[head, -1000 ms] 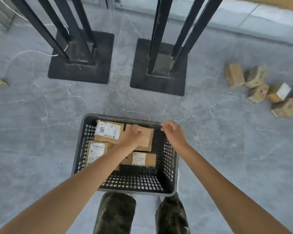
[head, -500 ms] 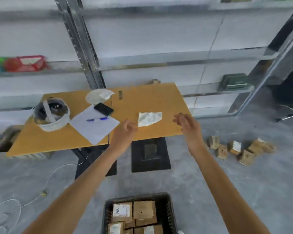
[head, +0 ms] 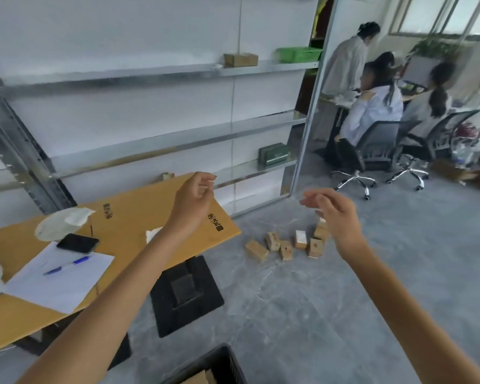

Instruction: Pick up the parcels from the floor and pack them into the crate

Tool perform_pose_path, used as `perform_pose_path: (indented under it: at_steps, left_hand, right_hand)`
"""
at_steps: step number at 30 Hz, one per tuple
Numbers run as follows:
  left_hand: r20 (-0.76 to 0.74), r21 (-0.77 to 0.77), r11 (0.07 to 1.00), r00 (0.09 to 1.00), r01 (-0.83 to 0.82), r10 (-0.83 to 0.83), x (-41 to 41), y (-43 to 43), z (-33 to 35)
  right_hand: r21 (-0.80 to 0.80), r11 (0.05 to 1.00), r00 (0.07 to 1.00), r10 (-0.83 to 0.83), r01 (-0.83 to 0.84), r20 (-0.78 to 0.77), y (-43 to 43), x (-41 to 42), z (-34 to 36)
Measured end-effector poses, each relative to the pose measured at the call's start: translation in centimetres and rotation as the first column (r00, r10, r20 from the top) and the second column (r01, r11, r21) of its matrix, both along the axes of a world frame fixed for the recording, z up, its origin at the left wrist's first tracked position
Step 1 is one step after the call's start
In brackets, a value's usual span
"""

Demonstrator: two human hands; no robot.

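- Since a second ago your view has swung up and to the right. The crate [head: 222,357] that filled the middle has dropped to the bottom edge, and both grips have come up out of it.
- On the far left, the wooden worktop [head: 128,214] carries a crumpled white tissue [head: 63,223], a dark phone [head: 78,243] and a sheet of paper [head: 58,285] with a blue pen [head: 67,265] on it.
- Your left grip [head: 193,202] hangs in the air over the right end of the worktop, with its fingers loosely curled and holding nothing.
- Below it, a black base plate [head: 187,296] sits on the grey floor [head: 330,314].
- Only a corner of the black crate shows, low between your forearms. A brown packed parcel [head: 198,379] is just visible inside it.
- The loose parcels [head: 286,250] lie clustered on the floor past the worktop's right end. In the picture they sit between your two grips and lower than both.
- Neither grip touches the loose parcels. The rightmost ones are partly hidden behind your right grip.
- Your right grip [head: 337,214] is raised with relaxed, spread fingers pointing left, and it is empty.
- At the far right, three people [head: 372,112] are gathered at a desk beyond the shelving.
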State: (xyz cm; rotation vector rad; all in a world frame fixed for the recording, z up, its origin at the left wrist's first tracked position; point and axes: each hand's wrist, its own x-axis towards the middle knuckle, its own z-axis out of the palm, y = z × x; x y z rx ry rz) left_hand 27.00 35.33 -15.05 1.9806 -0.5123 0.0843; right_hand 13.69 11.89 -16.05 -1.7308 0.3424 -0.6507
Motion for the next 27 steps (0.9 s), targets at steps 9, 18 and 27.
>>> perform_pose_path:
  at_steps: [9,18,27]
  left_hand:
    - [-0.005,0.043,0.989,0.990,0.140,-0.140,-0.6,-12.2,-1.5]
    - [-0.070,0.057,0.991,0.990,0.125,-0.121,1.3,-29.2,-2.3]
    - [-0.136,0.196,0.966,0.980,0.167,-0.141,3.8,-35.6,-5.3]
  right_hand:
    - [0.009,0.981,0.980,-0.195,0.195,-0.027,-13.2,-3.5,0.0]
    - [0.022,0.986,0.984,-0.163,0.165,-0.073,-29.6,-0.8,-0.9]
    - [0.101,0.990,0.986,-0.079,0.094,-0.144,-36.7,2.2,-4.1]
